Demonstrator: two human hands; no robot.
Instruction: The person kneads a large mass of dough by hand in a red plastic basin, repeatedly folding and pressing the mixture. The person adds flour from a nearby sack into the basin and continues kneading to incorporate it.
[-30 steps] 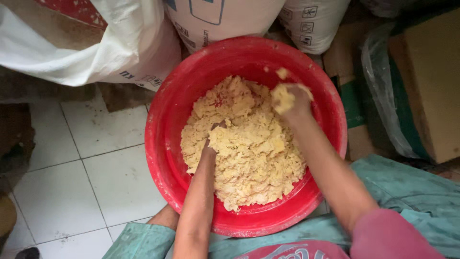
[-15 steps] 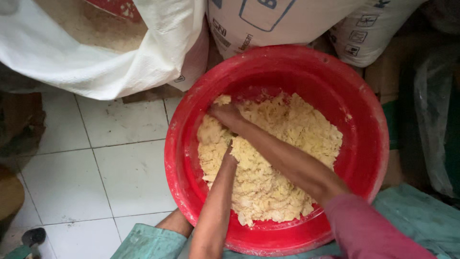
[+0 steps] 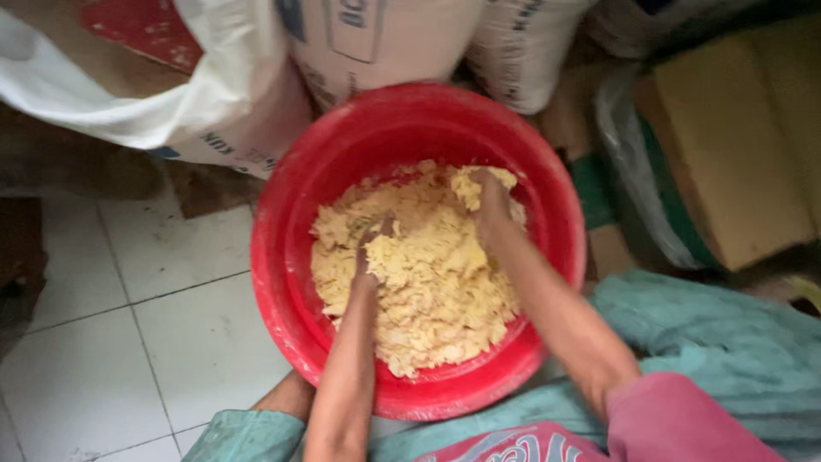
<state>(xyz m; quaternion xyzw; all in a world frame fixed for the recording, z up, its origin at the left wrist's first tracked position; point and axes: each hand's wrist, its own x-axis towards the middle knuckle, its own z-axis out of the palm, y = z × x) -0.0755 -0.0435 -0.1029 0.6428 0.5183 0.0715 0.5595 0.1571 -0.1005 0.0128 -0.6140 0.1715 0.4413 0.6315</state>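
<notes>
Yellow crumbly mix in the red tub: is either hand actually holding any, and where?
Cannot be told. Both the left hand and right hand are pressed into the yellow mix in the red tub; the fingers are buried.

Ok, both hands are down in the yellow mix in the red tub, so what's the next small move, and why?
Probably fold the loose clumps at the near rim of the red tub inward. Left hand and right hand are sunk in the crumbly yellow dough, which looks uneven.

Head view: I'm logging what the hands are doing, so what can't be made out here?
- Left hand: fingers buried in the yellow dough.
- Right hand: fingertips sunk in dough, grip unclear.
- Red basin floor: covered by dough.
- White sacks: tops cut off by the upper edge.
</notes>
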